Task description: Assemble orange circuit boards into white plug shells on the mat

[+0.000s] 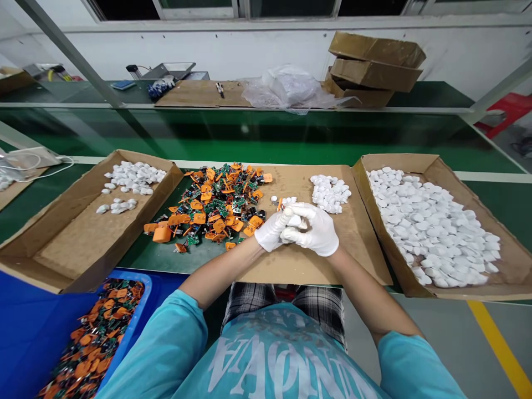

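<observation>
My gloved left hand [272, 231] and my gloved right hand [316, 228] meet above a cardboard sheet [266, 268], their fingers closed toward each other. A small part with an orange tab [279, 205] sticks up at the left fingertips. White gloves blend with whatever sits between the hands, so what the right fingers grip is unclear. Just beyond them lie a few small white pieces [288, 200]. To their left spreads a heap of circuit boards with orange plastic parts [216, 208]. A smaller pile of white plastic pieces [330, 194] rests behind the right hand.
On the right stands a cardboard tray [374, 244] full of white pieces; another cardboard tray [70, 244] at left holds fewer. A blue bin [145, 288] below left contains more orange-and-green parts. Stacked boxes [374, 69] and clear plastic wrap [286, 88] occupy the back shelf.
</observation>
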The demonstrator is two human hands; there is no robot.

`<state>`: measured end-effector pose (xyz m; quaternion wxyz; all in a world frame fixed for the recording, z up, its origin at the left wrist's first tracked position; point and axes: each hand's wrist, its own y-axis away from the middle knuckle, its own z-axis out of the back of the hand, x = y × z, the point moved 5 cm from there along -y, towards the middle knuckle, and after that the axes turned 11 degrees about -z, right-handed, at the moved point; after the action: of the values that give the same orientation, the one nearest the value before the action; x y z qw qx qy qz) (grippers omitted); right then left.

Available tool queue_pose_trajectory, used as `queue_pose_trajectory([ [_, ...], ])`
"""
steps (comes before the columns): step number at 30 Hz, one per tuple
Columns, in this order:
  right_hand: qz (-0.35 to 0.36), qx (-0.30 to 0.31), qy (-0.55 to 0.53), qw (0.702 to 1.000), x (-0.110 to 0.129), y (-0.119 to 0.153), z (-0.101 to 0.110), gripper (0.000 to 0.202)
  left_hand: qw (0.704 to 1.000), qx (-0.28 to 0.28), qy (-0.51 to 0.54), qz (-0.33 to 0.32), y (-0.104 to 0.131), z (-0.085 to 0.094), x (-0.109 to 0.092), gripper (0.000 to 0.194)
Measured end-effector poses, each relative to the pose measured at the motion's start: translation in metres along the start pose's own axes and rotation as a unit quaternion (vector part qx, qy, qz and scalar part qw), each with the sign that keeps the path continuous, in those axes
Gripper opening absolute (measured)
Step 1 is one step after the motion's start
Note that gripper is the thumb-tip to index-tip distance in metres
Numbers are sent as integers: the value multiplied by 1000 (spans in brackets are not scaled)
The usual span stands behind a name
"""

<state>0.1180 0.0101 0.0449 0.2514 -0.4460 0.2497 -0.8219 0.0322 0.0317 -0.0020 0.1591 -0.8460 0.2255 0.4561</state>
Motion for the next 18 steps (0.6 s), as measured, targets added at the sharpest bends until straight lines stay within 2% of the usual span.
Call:
queue_pose_trajectory([
  [3, 2, 18, 2, 1000, 2, -5, -1, 34, 999, -17, -31, 3, 4, 4, -3, 72],
  [6, 6, 8, -19, 1000, 6, -7, -1, 34, 990, -57, -117, -51, 8, 10, -17, 72],
  [9, -14, -49, -37, 998, 8, -6, 4, 41, 964, -120, -208, -117, 11, 14, -33, 65],
  [12, -25, -107, -17, 994, 9, -5, 7, 34, 939, -157, -238, -195, 11, 11, -42, 61],
  [15, 4, -107, 31, 994, 10, -5, 3, 25, 918, -158, -264, -249, 11, 9, -43, 57],
  [18, 34, -92, 89, 991, 8, -4, -3, 25, 901, -152, -308, -265, 10, 12, -40, 53],
])
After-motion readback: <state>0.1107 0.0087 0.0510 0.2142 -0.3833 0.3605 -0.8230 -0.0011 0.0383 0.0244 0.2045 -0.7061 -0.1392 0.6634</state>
